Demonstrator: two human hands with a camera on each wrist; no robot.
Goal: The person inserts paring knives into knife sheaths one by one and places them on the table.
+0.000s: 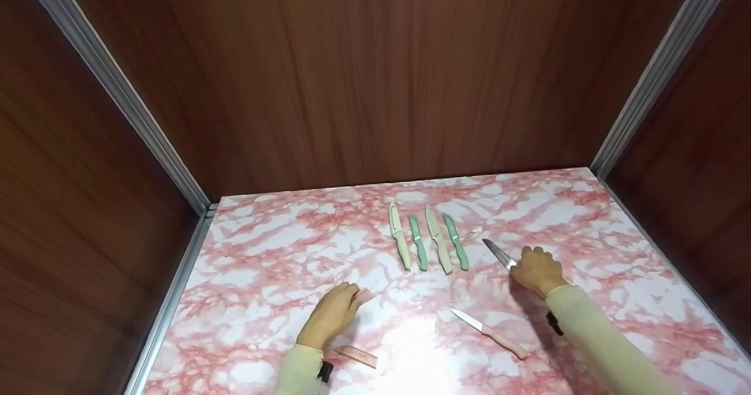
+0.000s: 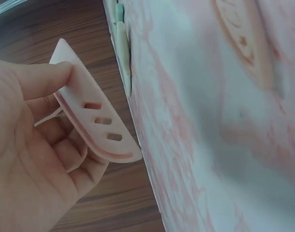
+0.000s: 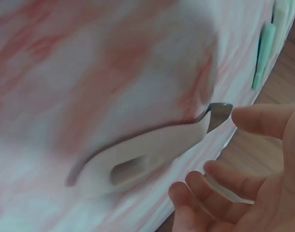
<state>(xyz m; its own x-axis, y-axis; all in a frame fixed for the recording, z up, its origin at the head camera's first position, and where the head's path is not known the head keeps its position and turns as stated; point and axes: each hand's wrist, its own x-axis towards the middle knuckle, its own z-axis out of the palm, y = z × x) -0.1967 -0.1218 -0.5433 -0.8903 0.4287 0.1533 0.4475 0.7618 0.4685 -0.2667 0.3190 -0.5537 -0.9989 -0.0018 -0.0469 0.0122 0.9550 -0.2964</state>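
Note:
My left hand [image 1: 334, 314] pinches a pale pink knife sheath [image 2: 80, 89] between thumb and fingers, held above the table; slots run along one end of it. A second pink sheath [image 1: 358, 357] lies on the table near that wrist. On the right, my right hand [image 1: 535, 270] hovers over a knife [image 3: 147, 152] with a pale handle that has an oblong hole. Its blade [image 1: 497, 252] points away to the left. The right fingers are spread, the thumb tip close beside the blade; whether it touches cannot be told. A pink-handled knife [image 1: 499, 339] lies bare between the hands.
Toward the back, several sheathed knives lie side by side: a cream knife [image 1: 399, 236], a green knife [image 1: 418, 242], a beige knife [image 1: 439, 239] and another green knife [image 1: 456, 242]. Brown wood-grain panels [image 1: 375, 90] enclose the pink-and-white marbled table [image 1: 264, 266].

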